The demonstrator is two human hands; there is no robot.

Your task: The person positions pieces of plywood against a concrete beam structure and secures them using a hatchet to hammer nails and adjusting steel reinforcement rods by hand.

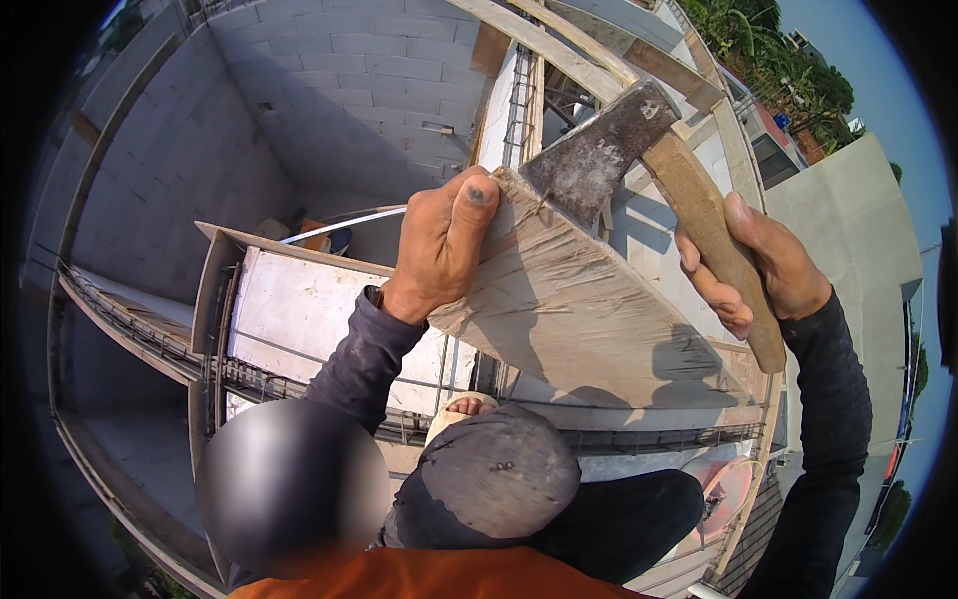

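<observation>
A rough, splintered wooden board (589,309) slants in front of me, tapering toward the lower right. My left hand (444,245) is closed round its upper left corner, thumb on top. In my right hand (773,260) is the wooden handle of a hatchet (604,150), with the fingers on one side and the thumb on the other. The dark, worn hatchet head lies at the board's upper edge, just right of my left hand. Whether the blade has bitten into the wood I cannot tell.
Below my bent knees, wooden formwork (329,299) and steel rebar run across. Grey block walls (369,85) enclose a deep room at the upper left. Timber beams (559,45) cross at the top. A pinkish basin (733,484) sits lower right; a blurred round shape (289,484) covers the lower left.
</observation>
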